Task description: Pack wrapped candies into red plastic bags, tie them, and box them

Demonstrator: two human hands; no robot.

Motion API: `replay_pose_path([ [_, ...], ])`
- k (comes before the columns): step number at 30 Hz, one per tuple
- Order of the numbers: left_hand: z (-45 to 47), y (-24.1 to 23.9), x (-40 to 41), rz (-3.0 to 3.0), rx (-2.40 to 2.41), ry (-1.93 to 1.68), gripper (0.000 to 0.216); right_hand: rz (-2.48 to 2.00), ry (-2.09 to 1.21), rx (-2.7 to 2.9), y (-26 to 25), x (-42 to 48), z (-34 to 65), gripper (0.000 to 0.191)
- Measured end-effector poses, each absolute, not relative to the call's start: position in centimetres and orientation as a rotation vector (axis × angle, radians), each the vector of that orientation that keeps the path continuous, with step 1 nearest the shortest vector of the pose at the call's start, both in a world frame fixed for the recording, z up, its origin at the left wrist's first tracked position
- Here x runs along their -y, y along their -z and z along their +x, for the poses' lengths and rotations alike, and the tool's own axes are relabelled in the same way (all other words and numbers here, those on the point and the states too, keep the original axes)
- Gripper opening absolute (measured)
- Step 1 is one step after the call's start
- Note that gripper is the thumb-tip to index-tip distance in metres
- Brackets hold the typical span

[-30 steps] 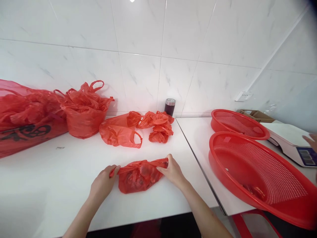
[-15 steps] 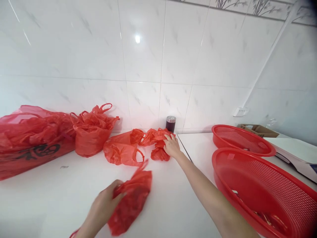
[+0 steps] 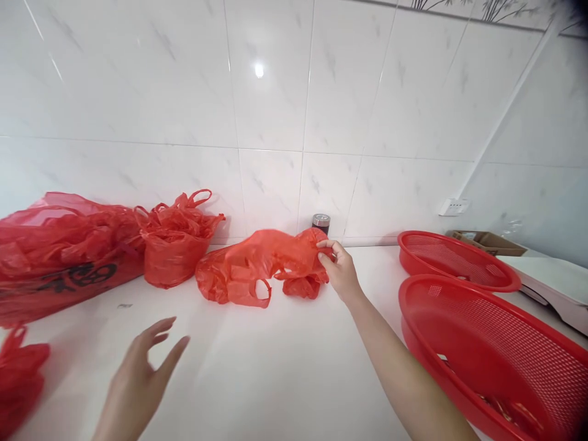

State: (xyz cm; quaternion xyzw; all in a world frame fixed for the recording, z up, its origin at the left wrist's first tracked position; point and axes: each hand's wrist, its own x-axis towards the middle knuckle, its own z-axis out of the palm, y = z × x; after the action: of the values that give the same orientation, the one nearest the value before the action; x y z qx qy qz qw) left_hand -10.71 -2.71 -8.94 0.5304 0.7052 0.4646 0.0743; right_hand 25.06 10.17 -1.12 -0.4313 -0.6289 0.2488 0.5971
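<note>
My right hand [image 3: 340,269] pinches an empty red plastic bag [image 3: 275,254] and lifts it off a small heap of crumpled red bags [image 3: 301,286] near the wall. My left hand [image 3: 140,373] hovers open over the white counter [image 3: 257,367], fingers spread, holding nothing. A filled, tied red bag [image 3: 18,376] lies at the far left edge, left of that hand. Another loose red bag [image 3: 227,285] lies just left of the heap.
A large red sack with black lettering [image 3: 59,257] and a stuffed red bag [image 3: 174,245] stand at the back left. A dark jar [image 3: 320,222] stands by the wall. Two red mesh baskets [image 3: 459,260] [image 3: 500,361] and a white scale [image 3: 555,285] fill the right side.
My left hand carried the filled bag off to the far left and let it go, then opened. My right hand closed on an empty bag from the heap and raised it.
</note>
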Motion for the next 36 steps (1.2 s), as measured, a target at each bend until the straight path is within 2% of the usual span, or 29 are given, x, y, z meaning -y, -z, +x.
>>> replay_pose_path([
  [2, -5.7, 7.6, 2.2, 1.629, -1.887, -1.539, 0.069, -0.943, -0.811, 1.407, 1.4, -7.8, 24.9, 0.019],
  [5, -0.4, 6.3, 1.3, 1.561, -1.613, -1.510, 0.080, -0.921, -1.031, 1.361, 2.5, -4.8, 24.6, 0.017],
  [7, 1.3, 6.0, 0.8, 1.441, -1.540, -1.410, 0.078, -0.933, -1.130, 1.364, 3.5, -3.7, 24.8, 0.018],
  [10, 1.5, 6.0, 0.2, 1.227, -1.430, -1.300, 0.064, -0.997, -1.237, 1.399, 5.6, -3.3, 26.4, 0.019],
  [12, 0.8, 6.3, -0.1, 1.004, -1.235, -1.267, 0.048, -1.162, -1.136, 1.475, 6.8, -3.5, 28.1, 0.016],
  [15, 0.1, 6.5, -0.1, 0.704, -1.068, -1.260, 0.031, -1.458, -0.762, 1.523, 7.1, -3.4, 29.6, 0.014],
  [19, 1.6, 6.3, 0.3, 0.640, -1.043, -1.243, 0.024, -1.324, -0.360, 1.638, 5.0, -0.8, 26.5, 0.015],
  [22, 3.0, 5.6, 1.1, 0.622, -0.948, -1.173, 0.019, -1.163, -0.359, 2.026, 4.7, 1.1, 22.7, 0.021],
  [25, 2.3, 5.0, 2.0, 0.477, -0.874, -1.086, 0.011, -1.455, -0.371, 2.332, 6.7, 1.2, 22.5, 0.034],
  [28, 0.0, 5.2, 2.5, 0.369, -0.906, -1.118, 0.008, -1.647, -0.574, 2.384, 8.3, 0.6, 25.4, 0.058],
  [31, -1.7, 6.2, 2.5, 0.343, -0.982, -1.156, 0.003, -1.617, -0.896, 2.358, 7.0, 1.4, 27.9, 0.068],
  [33, -1.8, 6.8, 2.3, 0.317, -0.958, -1.121, 0.003, -1.487, -1.086, 2.347, 4.4, 2.9, 28.8, 0.067],
  [36, -1.0, 6.8, 2.2, 0.287, -0.899, -1.072, 0.006, -1.124, -1.337, 2.203, 0.3, 5.7, 30.9, 0.049],
])
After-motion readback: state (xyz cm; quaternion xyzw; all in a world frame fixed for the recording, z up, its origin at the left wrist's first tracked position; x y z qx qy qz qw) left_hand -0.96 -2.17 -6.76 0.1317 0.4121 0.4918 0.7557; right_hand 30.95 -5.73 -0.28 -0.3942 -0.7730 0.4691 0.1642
